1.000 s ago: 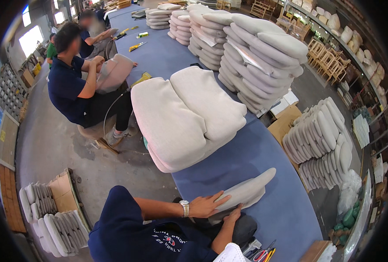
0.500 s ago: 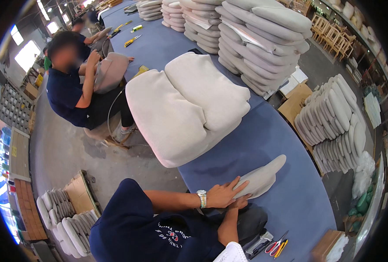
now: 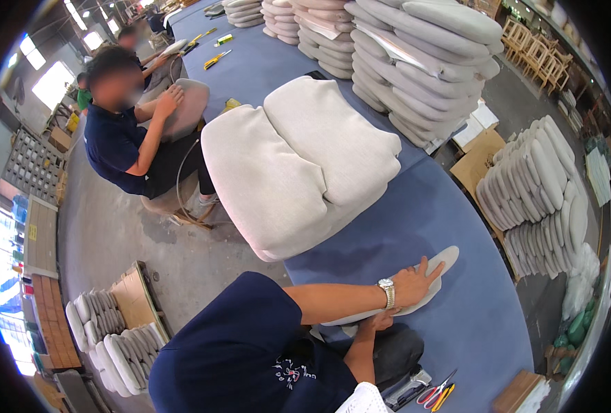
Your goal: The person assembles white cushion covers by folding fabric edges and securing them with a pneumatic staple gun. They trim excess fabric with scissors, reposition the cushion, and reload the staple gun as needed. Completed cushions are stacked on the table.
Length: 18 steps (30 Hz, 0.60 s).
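Observation:
A thin, light grey upholstered cushion [image 3: 448,257] slants over the near edge of the blue table. My left hand [image 3: 414,285], with a metal watch on its wrist, lies across the cushion's upper face, fingers stretched and spread. Below it, my right hand [image 3: 382,320] has its fingers curled at the cushion's near edge, partly hidden under the left forearm. Close to my right arm lie a grey stapler-like tool [image 3: 408,389], red-handled scissors [image 3: 430,395] and a yellow cutter knife [image 3: 444,396].
Big pale cushions [image 3: 285,172] sit on the blue table [image 3: 484,330] ahead of me. Tall cushion stacks [image 3: 422,76] rise behind them. A co-worker [image 3: 123,131] sits at left with a cushion. More cushions stand on a pallet [image 3: 137,303] and at right [image 3: 532,186].
My left hand has slid right and outward along the cushion, toward its narrow far tip. My right hand stays at the near edge. The co-worker's hands have come together above their cushion.

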Tool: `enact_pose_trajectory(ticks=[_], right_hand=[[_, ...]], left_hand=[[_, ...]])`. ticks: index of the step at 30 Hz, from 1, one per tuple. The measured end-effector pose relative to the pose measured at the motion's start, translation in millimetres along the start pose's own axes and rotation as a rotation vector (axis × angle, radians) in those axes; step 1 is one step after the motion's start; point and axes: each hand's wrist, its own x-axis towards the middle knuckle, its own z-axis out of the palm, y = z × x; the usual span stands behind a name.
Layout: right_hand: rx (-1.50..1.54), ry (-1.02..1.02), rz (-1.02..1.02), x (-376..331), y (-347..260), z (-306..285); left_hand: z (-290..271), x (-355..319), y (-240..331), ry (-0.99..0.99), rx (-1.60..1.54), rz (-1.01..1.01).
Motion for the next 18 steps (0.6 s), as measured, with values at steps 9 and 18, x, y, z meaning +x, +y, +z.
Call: enact_pose_trajectory(ticks=[9, 18], right_hand=[[-0.007, -0.082, 0.117, 7.1, -3.4, -6.9], [0.225, -0.092, 0.198, 55.8, -34.9, -32.3]], left_hand=[[6.6, -76.6, -19.5, 0.038, -0.020, 0.037], [-9.1, -180.1, -45.5, -0.037, 0.032, -0.042]])
